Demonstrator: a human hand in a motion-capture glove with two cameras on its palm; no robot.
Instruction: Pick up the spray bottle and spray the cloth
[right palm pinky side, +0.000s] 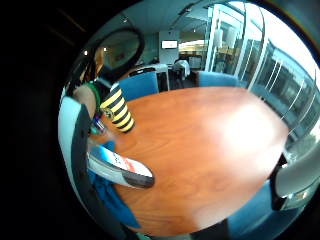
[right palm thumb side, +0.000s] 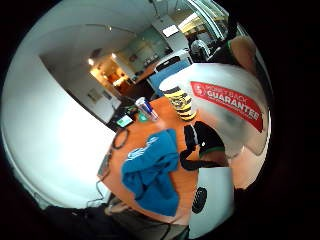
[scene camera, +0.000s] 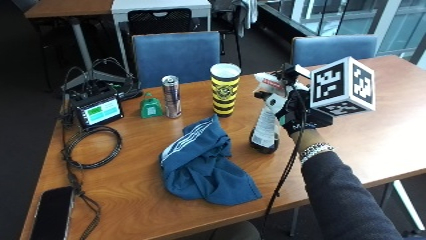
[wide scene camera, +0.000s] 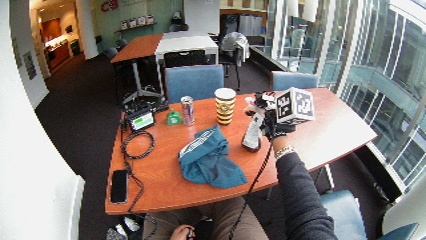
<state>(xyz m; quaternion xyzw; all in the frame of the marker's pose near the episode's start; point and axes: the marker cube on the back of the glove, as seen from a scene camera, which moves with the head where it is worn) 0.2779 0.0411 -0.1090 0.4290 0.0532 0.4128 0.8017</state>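
A white spray bottle (scene camera: 265, 125) with a red label stands upright near the middle of the wooden table (scene camera: 373, 135), its dark base at the tabletop. My gloved right hand (scene camera: 293, 116) grips it around the neck, just under the spray head. A crumpled blue cloth (scene camera: 203, 167) lies on the table to the left of the bottle, apart from it. In the thumb side palm view the bottle (right palm thumb side: 225, 102) fills the area by the palm, with the cloth (right palm thumb side: 150, 170) beyond it. The wide outside view shows the bottle (wide scene camera: 252, 134), hand (wide scene camera: 275, 127) and cloth (wide scene camera: 210, 161) the same way.
Behind the cloth stand a yellow-and-black striped cup (scene camera: 225, 90), a silver can (scene camera: 172, 96) and a small green object (scene camera: 151, 107). At the left are a device with a green screen (scene camera: 98, 111), a coiled cable (scene camera: 90, 147) and a dark phone (scene camera: 50, 212). Blue chairs (scene camera: 174, 52) line the far side.
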